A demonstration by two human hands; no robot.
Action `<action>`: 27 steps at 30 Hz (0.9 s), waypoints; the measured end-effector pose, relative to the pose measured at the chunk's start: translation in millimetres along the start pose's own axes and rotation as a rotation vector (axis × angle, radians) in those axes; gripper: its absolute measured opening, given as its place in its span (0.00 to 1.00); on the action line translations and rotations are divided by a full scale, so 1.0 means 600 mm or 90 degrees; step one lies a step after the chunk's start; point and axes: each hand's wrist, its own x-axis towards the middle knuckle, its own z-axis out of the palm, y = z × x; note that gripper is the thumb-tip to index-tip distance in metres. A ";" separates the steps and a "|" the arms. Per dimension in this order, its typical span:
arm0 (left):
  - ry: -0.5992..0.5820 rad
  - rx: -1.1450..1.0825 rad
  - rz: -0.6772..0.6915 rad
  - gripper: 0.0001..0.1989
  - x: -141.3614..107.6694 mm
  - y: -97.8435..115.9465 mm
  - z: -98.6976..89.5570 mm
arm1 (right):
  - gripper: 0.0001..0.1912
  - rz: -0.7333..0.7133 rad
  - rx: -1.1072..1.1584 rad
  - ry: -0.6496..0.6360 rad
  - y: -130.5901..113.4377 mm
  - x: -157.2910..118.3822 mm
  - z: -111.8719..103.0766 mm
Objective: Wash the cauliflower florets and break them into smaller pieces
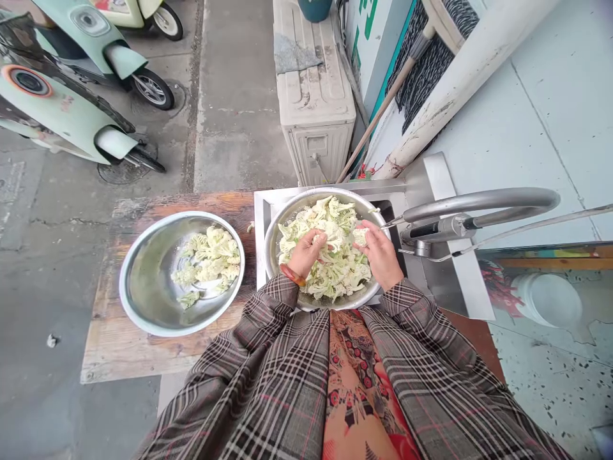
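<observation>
Both my hands work above a wide metal basin (271, 246) heaped with pale cauliflower florets (335, 275). My left hand (306, 252), with an amber-coloured bangle at the wrist, has its fingers closed on a small cauliflower piece near the heap's middle. Between the fingers and thumb of my right hand (380, 255) is a cauliflower floret (360, 237). To the left, a second metal bowl (148, 275) holds a smaller pile of cauliflower florets (211, 259), gathered toward its right side.
The basin sits on a steel sink (261, 255) with a curved faucet (483, 204) at its right. Under the left bowl is a wooden board (110, 338). Beyond the sink stand a beige outdoor unit (316, 102) and a wooden handle (378, 121). Scooters (71, 115) are parked far left.
</observation>
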 end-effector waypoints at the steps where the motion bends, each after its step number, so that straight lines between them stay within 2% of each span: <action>1: -0.032 -0.023 -0.031 0.19 -0.003 -0.001 0.003 | 0.27 -0.021 -0.023 -0.003 -0.005 -0.005 0.007; 4: -0.121 -0.132 -0.123 0.22 -0.016 -0.004 0.012 | 0.27 -0.079 -0.109 -0.040 -0.012 -0.023 0.030; 7: -0.145 -0.234 -0.136 0.27 -0.031 -0.004 0.014 | 0.29 -0.139 -0.174 -0.086 -0.007 -0.034 0.051; 11: -0.139 -0.249 -0.135 0.29 -0.046 -0.002 0.000 | 0.30 -0.205 -0.265 -0.137 0.000 -0.033 0.061; 15: -0.057 -0.232 -0.091 0.26 -0.060 0.000 -0.031 | 0.31 -0.171 -0.254 -0.257 -0.003 -0.025 0.056; 16: -0.028 -0.227 -0.074 0.24 -0.065 0.004 -0.044 | 0.32 -0.150 -0.243 -0.270 -0.002 -0.024 0.053; 18: 0.035 -0.197 -0.032 0.22 -0.076 0.017 -0.078 | 0.33 -0.090 -0.211 -0.247 0.008 -0.021 0.041; 21: 0.177 -0.075 0.047 0.23 -0.096 0.043 -0.154 | 0.31 0.001 -0.168 -0.136 0.034 -0.016 0.010; 23: 0.298 0.066 0.087 0.23 -0.112 0.055 -0.212 | 0.29 0.021 -0.166 -0.074 0.052 -0.012 -0.014; 25: 0.404 0.273 0.109 0.23 -0.127 0.058 -0.267 | 0.29 0.022 -0.172 -0.041 0.065 -0.008 -0.035; 27: 0.448 0.507 0.103 0.26 -0.138 0.055 -0.309 | 0.28 0.019 -0.177 -0.027 0.075 -0.005 -0.048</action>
